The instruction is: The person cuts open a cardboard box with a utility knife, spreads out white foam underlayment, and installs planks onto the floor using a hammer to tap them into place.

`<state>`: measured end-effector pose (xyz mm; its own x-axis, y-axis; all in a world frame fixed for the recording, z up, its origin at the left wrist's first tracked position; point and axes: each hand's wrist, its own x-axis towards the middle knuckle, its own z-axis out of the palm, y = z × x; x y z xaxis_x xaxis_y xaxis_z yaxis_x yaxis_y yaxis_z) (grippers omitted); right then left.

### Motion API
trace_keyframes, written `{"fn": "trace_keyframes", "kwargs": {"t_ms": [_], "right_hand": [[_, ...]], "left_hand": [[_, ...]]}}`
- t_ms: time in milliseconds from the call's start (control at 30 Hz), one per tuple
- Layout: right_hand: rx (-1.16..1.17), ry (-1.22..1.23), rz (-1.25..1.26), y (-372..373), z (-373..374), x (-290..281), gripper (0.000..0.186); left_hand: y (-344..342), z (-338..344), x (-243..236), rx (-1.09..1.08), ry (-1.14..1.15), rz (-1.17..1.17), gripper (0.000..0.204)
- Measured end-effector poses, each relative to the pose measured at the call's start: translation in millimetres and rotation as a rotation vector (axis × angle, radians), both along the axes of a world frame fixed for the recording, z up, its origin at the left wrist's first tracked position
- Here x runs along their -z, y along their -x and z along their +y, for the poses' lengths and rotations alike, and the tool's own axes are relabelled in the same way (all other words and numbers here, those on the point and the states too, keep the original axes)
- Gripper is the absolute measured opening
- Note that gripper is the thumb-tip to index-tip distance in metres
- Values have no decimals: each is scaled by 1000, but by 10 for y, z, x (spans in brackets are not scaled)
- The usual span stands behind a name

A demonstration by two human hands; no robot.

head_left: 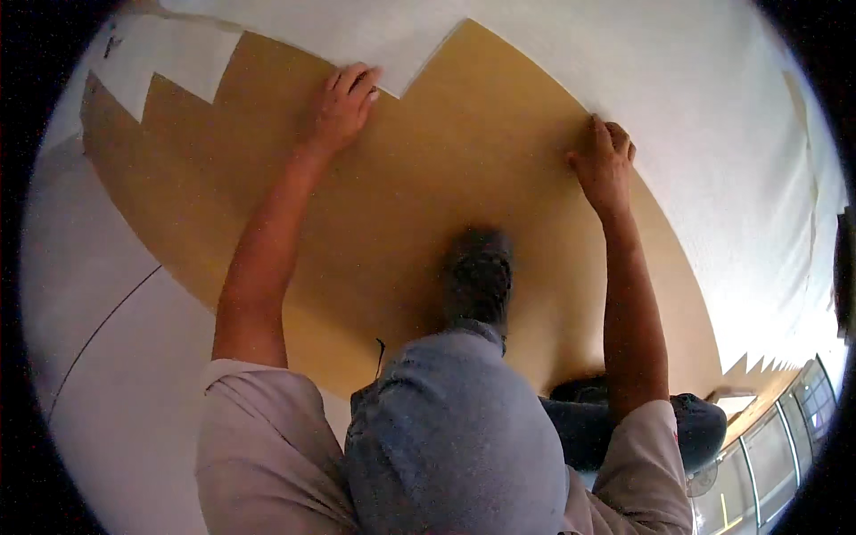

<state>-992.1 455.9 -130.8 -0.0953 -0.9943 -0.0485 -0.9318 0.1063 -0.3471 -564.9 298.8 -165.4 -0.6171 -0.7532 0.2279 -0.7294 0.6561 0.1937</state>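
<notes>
A large brown sheet, perhaps card or stiff paper, lies flat with a zigzag far edge. White material, like cloth or paper, borders it along the far side and the right. My left hand is at the zigzag edge, beside a pointed white notch, its fingers bent and thumb close to them. Farther right, my right hand has its fingers curled at the sheet's curving edge, the thumb out to the left on the brown surface. What lies under the fingertips is hidden.
My dark shoe presses on the brown sheet between my arms, below my bent knee in jeans. A thin dark line crosses the pale surface at left. Small zigzag points and glazed panels show at lower right.
</notes>
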Motion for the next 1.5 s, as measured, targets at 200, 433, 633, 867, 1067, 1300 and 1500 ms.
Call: {"fn": "trace_keyframes", "kwargs": {"t_ms": [200,433,633,867,1067,1300,1500], "right_hand": [[80,110,30,-109,-145,5,55],[69,46,30,-381,32,-44,64],[61,43,71,-39,197,243,66],[-134,4,160,468,372,500,63],[726,-81,65,1862,1804,476,61],[452,-628,-172,3068,3006,-341,55],[565,-1026,-150,3709,4622,-1107,46]], "left_hand": [[-92,-111,-390,39,-61,35,34],[864,-207,67,353,53,245,25],[2487,254,235,227,-18,298,39],[2661,196,493,217,-100,145,46],[2985,104,557,350,84,-73,50],[2796,488,520,500,61,-112,54],[1870,870,606,529,68,-245,60]]}}
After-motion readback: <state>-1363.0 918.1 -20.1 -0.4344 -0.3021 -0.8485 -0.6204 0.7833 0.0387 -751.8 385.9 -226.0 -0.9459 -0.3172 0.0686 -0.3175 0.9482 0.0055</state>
